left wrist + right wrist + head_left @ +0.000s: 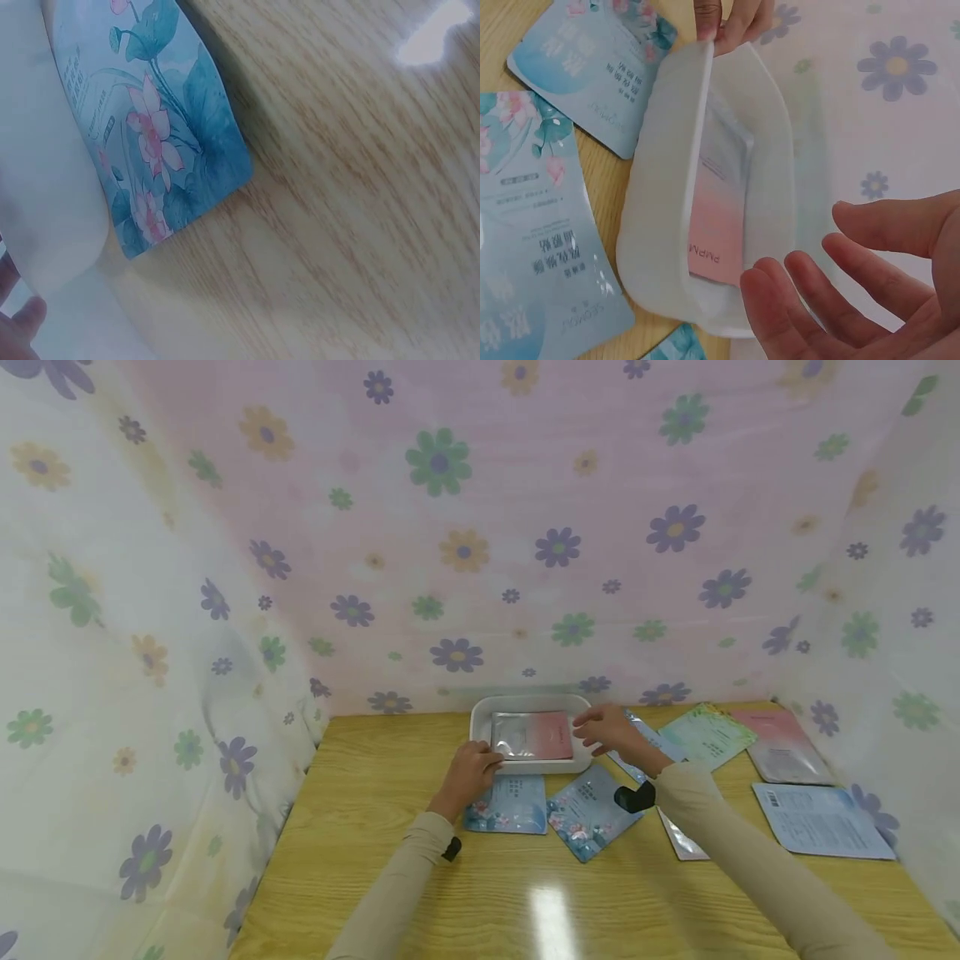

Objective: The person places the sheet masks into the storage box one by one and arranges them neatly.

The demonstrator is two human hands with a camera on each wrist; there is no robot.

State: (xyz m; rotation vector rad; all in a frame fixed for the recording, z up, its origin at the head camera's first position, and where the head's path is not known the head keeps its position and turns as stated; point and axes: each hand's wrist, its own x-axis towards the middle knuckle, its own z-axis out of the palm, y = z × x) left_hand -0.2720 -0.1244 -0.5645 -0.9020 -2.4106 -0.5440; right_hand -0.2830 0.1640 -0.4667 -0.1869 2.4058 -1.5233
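A white plastic bin [536, 767] stands against the back cloth, with a pink-and-silver sheet mask packet [534, 737] lying inside. My left hand [467, 774] grips the bin's front rim near its left corner; in the right wrist view the thumb and fingers pinch that wall. Beside the bin's right end hovers my right hand [613, 731], its fingers spread and relaxed, holding nothing. Two blue sheet mask packets with lotus prints, one straight [517, 812] and one slanted [587, 814], lie in front of the bin.
To the right lie a green packet [708, 737], a pink-and-silver packet [780, 747] and a pale blue one showing its printed back [821, 822]. Other packets are partly hidden under the right arm. Flowered cloth [465, 510] encloses the wooden table [375, 877] at the back and sides.
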